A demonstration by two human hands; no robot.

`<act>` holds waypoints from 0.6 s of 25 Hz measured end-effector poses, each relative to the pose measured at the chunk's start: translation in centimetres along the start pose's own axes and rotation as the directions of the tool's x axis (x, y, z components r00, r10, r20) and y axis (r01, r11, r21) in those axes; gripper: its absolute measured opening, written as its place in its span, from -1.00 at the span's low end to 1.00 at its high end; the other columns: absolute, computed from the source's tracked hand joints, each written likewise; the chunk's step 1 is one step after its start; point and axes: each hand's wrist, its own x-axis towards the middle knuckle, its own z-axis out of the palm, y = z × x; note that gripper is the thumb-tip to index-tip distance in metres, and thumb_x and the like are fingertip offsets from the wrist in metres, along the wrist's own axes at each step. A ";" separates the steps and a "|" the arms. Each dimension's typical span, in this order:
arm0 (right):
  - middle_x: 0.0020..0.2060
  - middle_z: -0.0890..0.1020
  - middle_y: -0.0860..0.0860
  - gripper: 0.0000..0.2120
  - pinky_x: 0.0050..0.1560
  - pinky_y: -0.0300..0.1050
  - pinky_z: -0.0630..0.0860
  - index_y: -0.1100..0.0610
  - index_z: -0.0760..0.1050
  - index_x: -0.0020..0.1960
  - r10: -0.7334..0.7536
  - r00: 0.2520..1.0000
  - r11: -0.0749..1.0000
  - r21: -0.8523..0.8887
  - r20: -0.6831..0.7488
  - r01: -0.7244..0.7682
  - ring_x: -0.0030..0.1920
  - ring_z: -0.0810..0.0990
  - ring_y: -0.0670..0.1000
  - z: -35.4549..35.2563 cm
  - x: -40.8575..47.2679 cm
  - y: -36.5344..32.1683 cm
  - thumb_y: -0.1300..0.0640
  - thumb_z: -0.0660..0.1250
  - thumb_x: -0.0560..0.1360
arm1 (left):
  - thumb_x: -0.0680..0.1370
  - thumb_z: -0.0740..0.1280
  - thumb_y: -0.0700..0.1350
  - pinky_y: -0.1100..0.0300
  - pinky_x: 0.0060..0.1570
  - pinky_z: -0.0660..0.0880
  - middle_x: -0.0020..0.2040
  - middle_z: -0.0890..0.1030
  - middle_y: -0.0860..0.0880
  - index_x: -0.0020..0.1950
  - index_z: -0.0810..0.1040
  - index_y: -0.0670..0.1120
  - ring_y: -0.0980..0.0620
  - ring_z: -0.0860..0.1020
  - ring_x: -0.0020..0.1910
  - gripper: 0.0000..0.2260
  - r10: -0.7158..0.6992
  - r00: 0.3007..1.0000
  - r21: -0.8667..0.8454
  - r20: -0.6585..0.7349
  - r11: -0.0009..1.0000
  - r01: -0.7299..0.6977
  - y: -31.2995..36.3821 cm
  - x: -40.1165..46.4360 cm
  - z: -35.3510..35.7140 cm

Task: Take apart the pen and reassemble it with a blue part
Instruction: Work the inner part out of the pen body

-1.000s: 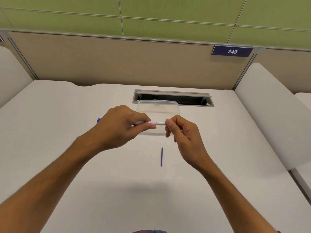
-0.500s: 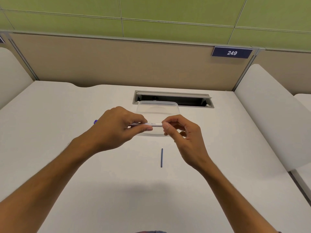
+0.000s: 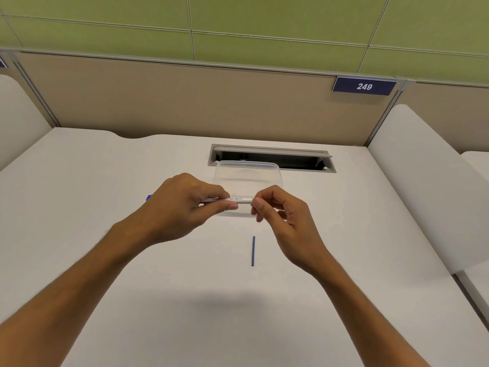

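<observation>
I hold a white pen (image 3: 236,200) level above the white desk (image 3: 79,207). My left hand (image 3: 182,207) wraps the pen's left part; a blue end (image 3: 148,198) pokes out past the hand on the left. At the pen's right end, the thumb and forefinger of my right hand (image 3: 280,215) pinch the tip, which they hide. A thin dark-blue rod (image 3: 253,251) lies on the desk in front of my hands, pointing away from me.
A clear plastic container (image 3: 248,172) stands just behind the pen. Behind it is an open grey cable slot (image 3: 270,157) in the desk. Beige partitions close off the back and sides; a sign (image 3: 364,86) reads 249.
Both hands stayed on the pen. The fingers of my right hand shifted around the pen's right end, and the pen slid slightly left.
</observation>
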 end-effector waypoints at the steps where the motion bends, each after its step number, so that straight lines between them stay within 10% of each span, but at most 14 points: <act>1: -0.22 0.65 -0.10 -0.92 -0.21 -0.15 0.48 0.06 0.55 -0.07 0.000 1.000 1.000 0.006 -0.005 0.000 -0.18 0.63 -0.07 0.0 -0.1 0.0 0.12 0.31 0.58 | 0.54 0.20 0.21 0.19 -0.49 0.24 -0.50 0.42 0.07 -0.12 0.65 0.06 0.05 0.34 -0.47 -0.68 0.001 1.000 -0.001 0.001 1.000 -0.001 0.0 0.0 -0.1; 8: -0.42 0.58 -0.04 -0.58 -0.30 -0.35 0.40 0.10 0.51 -0.30 0.077 0.994 0.996 0.054 -0.072 -0.073 -0.37 0.53 -0.11 0.9 0.2 -0.2 -0.12 0.19 0.61 | 0.57 0.12 0.21 0.08 -0.49 0.40 -0.41 0.56 0.07 -0.11 0.62 0.03 0.03 0.39 -0.46 -0.63 0.095 0.995 0.168 0.013 0.981 -0.096 0.7 0.0 0.0; 15: -0.48 0.40 0.05 -0.58 -0.37 0.10 0.34 0.23 0.39 -0.30 -0.005 0.990 1.000 0.005 -0.140 0.006 -0.43 0.36 0.06 2.0 0.2 0.0 0.04 0.10 0.65 | 0.59 0.09 0.18 0.16 -0.41 0.41 -0.37 0.59 0.12 0.22 0.55 0.16 0.12 0.44 -0.39 -0.67 0.091 0.993 0.077 0.073 0.992 -0.097 1.2 -0.2 0.1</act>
